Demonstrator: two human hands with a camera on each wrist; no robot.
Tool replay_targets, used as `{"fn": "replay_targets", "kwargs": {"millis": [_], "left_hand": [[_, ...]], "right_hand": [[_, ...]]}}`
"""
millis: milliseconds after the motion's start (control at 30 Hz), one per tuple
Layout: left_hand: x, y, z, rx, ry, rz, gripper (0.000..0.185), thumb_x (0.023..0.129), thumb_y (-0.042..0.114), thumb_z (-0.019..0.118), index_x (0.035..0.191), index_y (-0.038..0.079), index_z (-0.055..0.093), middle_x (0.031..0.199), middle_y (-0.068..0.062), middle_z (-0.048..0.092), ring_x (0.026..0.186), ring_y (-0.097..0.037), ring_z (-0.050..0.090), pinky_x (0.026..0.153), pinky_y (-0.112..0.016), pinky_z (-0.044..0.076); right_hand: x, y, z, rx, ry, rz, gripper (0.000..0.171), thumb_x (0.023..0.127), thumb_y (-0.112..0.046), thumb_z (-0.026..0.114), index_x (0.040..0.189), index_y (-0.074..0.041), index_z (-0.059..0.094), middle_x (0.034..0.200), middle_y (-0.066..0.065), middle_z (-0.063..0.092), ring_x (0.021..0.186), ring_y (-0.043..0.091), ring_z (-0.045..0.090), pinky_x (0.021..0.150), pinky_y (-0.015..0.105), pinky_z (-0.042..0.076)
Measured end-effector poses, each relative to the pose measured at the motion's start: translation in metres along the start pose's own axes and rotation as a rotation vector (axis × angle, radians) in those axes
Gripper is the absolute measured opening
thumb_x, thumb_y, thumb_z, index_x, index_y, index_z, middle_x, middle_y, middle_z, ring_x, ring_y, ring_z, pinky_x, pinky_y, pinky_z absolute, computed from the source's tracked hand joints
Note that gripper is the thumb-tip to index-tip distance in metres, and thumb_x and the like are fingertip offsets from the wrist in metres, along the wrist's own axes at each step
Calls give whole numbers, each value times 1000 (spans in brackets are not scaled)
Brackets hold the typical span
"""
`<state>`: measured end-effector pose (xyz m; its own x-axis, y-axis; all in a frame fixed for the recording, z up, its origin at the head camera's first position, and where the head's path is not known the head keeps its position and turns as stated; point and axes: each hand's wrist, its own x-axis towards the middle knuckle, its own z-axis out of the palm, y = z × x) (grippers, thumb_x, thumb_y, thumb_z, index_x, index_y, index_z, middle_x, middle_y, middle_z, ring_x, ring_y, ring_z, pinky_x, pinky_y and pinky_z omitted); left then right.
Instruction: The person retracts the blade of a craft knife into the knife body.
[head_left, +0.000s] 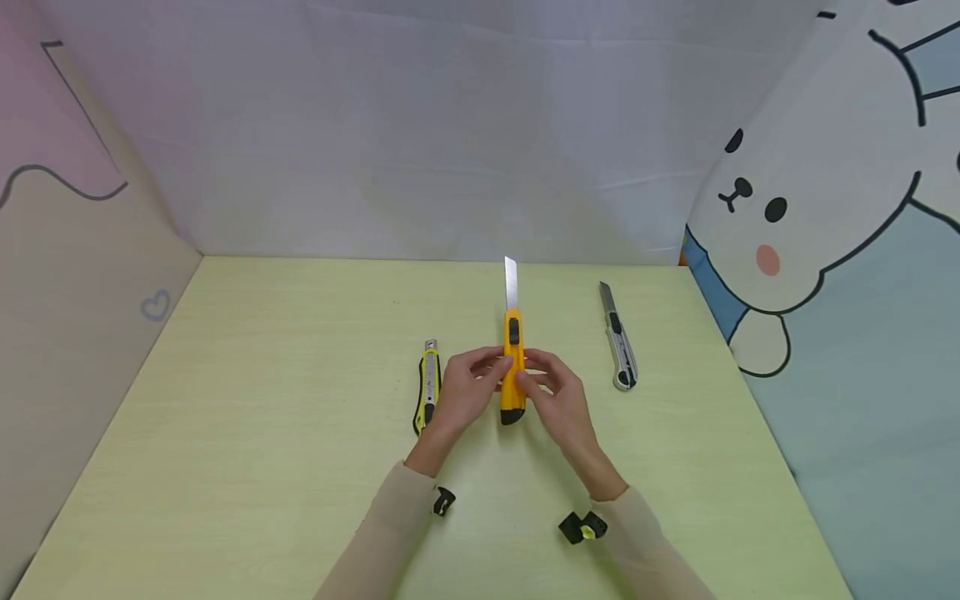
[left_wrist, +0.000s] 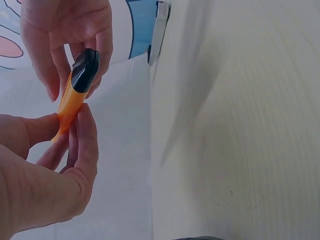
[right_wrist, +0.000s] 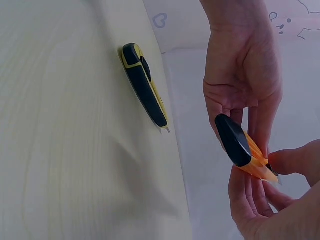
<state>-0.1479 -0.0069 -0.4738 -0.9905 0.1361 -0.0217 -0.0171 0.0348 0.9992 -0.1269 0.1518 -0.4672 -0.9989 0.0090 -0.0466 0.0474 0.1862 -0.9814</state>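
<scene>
Both hands met over the middle of the table (head_left: pixel 262 400); the left hand (head_left: pixel 467 392) and the right hand (head_left: pixel 558 402) each pinched the orange utility knife (head_left: pixel 513 367) by its sides, fingers curled round the handle, blade out and pointing to twelve o'clock, black end cap toward six; the knife was held clear of the tabletop. A yellow-and-black knife (head_left: pixel 427 385) lay just at nine o'clock of the left hand; a silver knife (head_left: pixel 619 342) lay at two o'clock, apart.
</scene>
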Motion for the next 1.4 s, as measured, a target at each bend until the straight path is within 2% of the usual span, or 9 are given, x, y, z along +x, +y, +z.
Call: {"fn": "replay_targets", "kwargs": {"millis": [267, 600, 900, 1200, 1400], "left_hand": [[-2, 0, 1, 7, -9, -5, 34, 101, 19, 68, 129, 0, 70, 120, -15, 72, 97, -27, 71, 77, -32, 62], [-4, -2, 3, 9, -11, 7, 32, 100, 16, 69, 128, -1, 70, 118, -15, 73, 92, -25, 70, 74, -30, 62], [-6, 0, 5, 10, 3, 27, 31, 101, 14, 68, 127, -2, 70, 116, -16, 73, 91, -25, 69, 74, -29, 62], [-8, -2, 6, -1, 7, 42, 31, 101, 16, 69, 127, 0, 72, 116, -14, 74, 92, -25, 69, 75, -28, 61], [-9, -3, 9, 28, 19, 43, 31, 101, 19, 69, 126, 1, 72, 115, -12, 75, 90, -23, 68, 76, -30, 61]], "right_hand": [[3, -3, -1, -42, 7, -12, 35, 104, -20, 64, 135, -5, 63, 128, 16, 65, 104, 30, 67, 85, 24, 57], [10, -7, -4, -55, 6, 3, 38, 105, -25, 62, 138, -6, 61, 132, 15, 64, 108, 31, 67, 94, 42, 57], [18, -12, -4, -26, 9, 14, 38, 105, -30, 63, 134, -5, 62, 126, 16, 65, 107, 29, 67, 90, 33, 58], [25, -14, -4, -28, 15, 18, 40, 104, -36, 62, 129, -4, 64, 121, 16, 67, 107, 28, 66, 89, 32, 59], [27, -17, -3, -37, 35, 32, 39, 104, -36, 62, 125, -3, 65, 118, 16, 69, 102, 26, 65, 83, 26, 59]]}}
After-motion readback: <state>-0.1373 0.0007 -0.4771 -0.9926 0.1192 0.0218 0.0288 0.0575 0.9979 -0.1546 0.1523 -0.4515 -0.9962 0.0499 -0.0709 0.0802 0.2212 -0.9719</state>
